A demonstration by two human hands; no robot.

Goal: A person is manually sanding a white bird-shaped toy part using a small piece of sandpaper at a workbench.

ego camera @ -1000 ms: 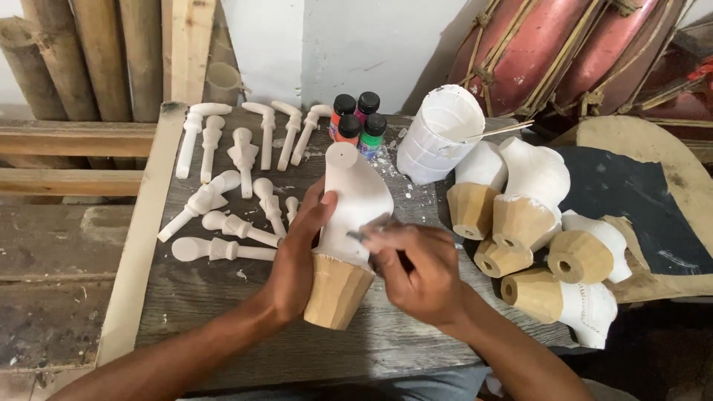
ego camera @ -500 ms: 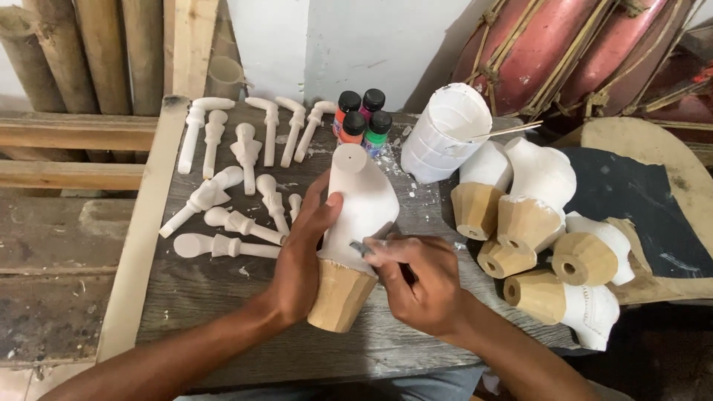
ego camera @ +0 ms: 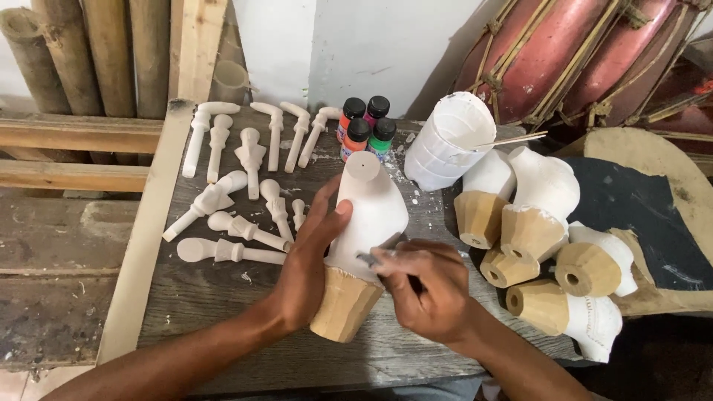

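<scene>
Weathered wooden desk (ego camera: 223, 297), bamboo poles (ego camera: 111, 52) upper left. Frame centre: white-coated carving (ego camera: 371, 208) with bare wood base, gripped by left hand (ego camera: 308, 260). Right hand (ego camera: 423, 289) pinching small grey tool (ego camera: 371, 258) against carving's lower white edge.

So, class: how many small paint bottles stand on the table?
4, clustered at the table's back edge: black-capped orange, pink, red and green. Others may be hidden.

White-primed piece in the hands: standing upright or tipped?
Tipped. The white-primed piece leans, its bare wood base off flat on the table, left hand bracing it.
</scene>
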